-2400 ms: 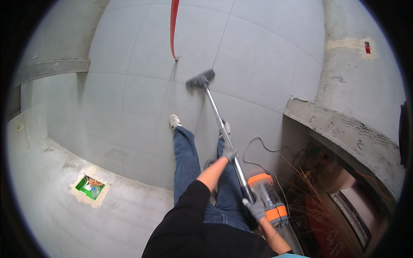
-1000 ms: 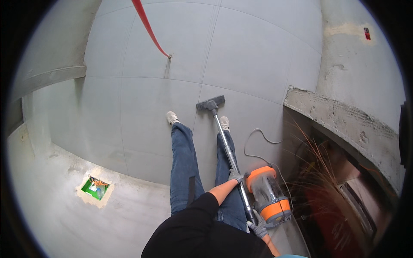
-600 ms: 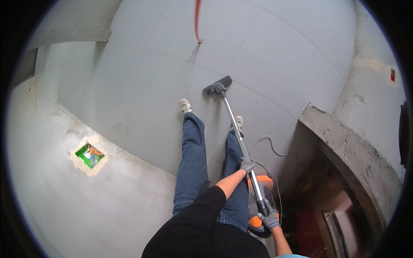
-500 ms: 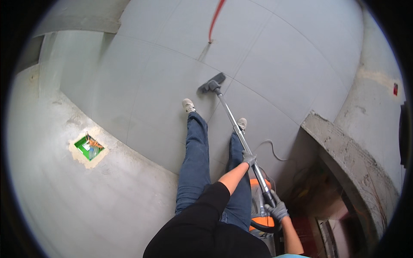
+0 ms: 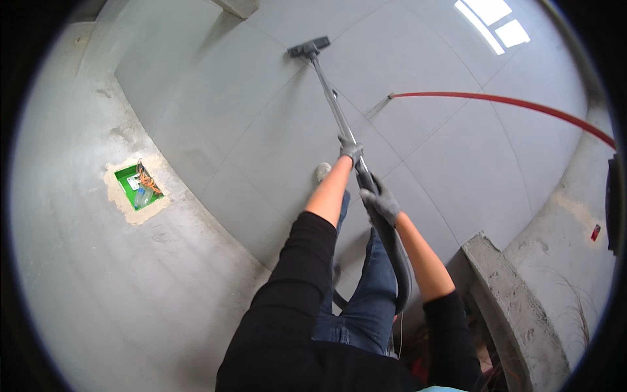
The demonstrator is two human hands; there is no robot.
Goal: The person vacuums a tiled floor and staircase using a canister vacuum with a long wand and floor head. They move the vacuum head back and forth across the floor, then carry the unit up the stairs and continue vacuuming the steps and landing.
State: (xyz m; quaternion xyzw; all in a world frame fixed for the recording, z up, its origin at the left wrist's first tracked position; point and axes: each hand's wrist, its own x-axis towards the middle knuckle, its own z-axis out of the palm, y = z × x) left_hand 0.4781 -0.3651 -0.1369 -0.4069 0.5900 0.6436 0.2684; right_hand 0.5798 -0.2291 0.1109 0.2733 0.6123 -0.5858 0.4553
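Silver metal vacuum tube (image 5: 340,116) | likely light, stiff, slick | grey-gloved left hand (image 5: 351,150): fingers clamp its lower end | grey-gloved right hand (image 5: 384,204): fingers wrap black plastic handle (image 5: 363,176), likely surest hold

Head view: left fisheye of head-worn, side-by-side pair; upright, unmirrored, facing down, wide field. Black sleeves (image 5: 281,287) nearest; left hand (image 5: 351,150) and right hand (image 5: 384,204) farther; tiled floor (image 5: 431,39) beyond; straight edges bowed toward rim.
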